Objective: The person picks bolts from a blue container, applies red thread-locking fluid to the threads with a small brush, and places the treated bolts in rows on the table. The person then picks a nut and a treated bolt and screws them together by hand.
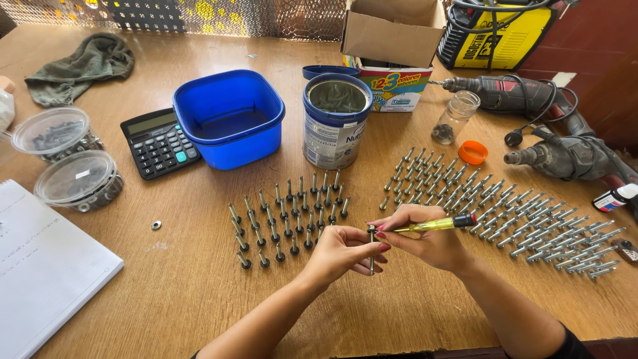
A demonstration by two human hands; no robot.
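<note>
Wooden and pale brown, the broad work table (199, 286) carries everything here, and the square blue plastic tub (229, 118) near its middle serves as the landmark. Well to the right of the tub lie two grey electric drills (538, 126) with coiled cords; just right of the tub stands a round metal tin with a blue rim (335, 119), filled with bolts. Left of the tub sits a black calculator (159, 143), and further left two clear lidded plastic tubs (66, 159) of small hardware. Below the tub stand upright rows of short steel bolts (286, 219), heads down; far to its lower right a larger field of bolts (505, 213) lies flat. Below and right of the tub, both hands meet over the table. The left hand (342, 251) comes up from the lower edge, wrist bent, fingers pinching a slim steel bolt (371, 249) held upright. The bolt looks stiff, light and a little slick, with threads that give grip; the shank seems the sound place to take it. The right hand (425, 239) reaches in from the right, fingers closed around a yellow-handled screwdriver (432, 225) whose tip meets the bolt's top.
</note>
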